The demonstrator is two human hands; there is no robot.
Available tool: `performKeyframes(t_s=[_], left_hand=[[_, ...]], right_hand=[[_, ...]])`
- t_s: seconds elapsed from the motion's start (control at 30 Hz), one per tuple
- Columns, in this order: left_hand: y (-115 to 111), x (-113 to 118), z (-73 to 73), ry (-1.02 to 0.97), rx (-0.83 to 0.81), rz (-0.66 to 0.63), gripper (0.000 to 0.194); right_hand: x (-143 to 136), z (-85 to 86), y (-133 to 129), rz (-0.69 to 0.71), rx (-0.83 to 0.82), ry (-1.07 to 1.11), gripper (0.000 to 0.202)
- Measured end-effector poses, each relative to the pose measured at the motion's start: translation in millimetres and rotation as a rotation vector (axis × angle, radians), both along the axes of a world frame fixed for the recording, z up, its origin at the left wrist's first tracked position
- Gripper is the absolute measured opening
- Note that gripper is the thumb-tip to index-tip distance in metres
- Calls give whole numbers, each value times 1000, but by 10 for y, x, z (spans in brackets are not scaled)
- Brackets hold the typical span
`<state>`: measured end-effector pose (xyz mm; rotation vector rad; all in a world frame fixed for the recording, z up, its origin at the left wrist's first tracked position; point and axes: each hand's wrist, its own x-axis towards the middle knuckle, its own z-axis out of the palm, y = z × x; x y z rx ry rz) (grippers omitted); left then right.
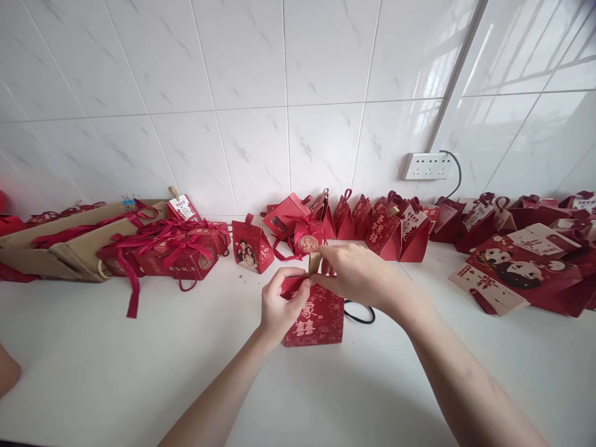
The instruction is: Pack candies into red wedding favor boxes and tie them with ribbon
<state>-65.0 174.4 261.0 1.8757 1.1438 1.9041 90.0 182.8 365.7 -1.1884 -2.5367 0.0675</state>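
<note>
A red gift box (321, 313) with white Chinese characters stands upright on the white table in front of me. My left hand (283, 304) is closed on the left side of its top, thumb and fingers pinching the red flap. At the same top edge, my right hand (361, 273) pinches a short gold ribbon (315, 263) between thumb and fingers. The fingers partly hide where the ribbon meets the box. A black cord loop (365, 313) lies on the table just right of the box.
Finished-looking red boxes (342, 214) line the tiled wall. To the left sit ribboned boxes (193, 251) beside an open brown carton (77, 248). A small box with a couple print (251, 248) stands nearby. More boxes (521, 267) crowd the right, below a power strip (427, 166).
</note>
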Motion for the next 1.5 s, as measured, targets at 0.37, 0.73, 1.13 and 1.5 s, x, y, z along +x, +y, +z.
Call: performKeyframes(t_s=[0.37, 0.73, 1.13, 1.5], left_hand=[[-14, 18, -8, 0, -42, -12, 10], [-43, 34, 23, -14, -43, -67, 7], [-43, 45, 33, -24, -41, -88, 4], [-20, 88, -24, -86, -72, -127, 5]], right_hand=[[-9, -82, 65, 85, -32, -39, 20], [-20, -143, 76, 64, -50, -75, 18], [-23, -206, 130, 55, -36, -56, 17], [-33, -286, 118, 44, -61, -3, 17]])
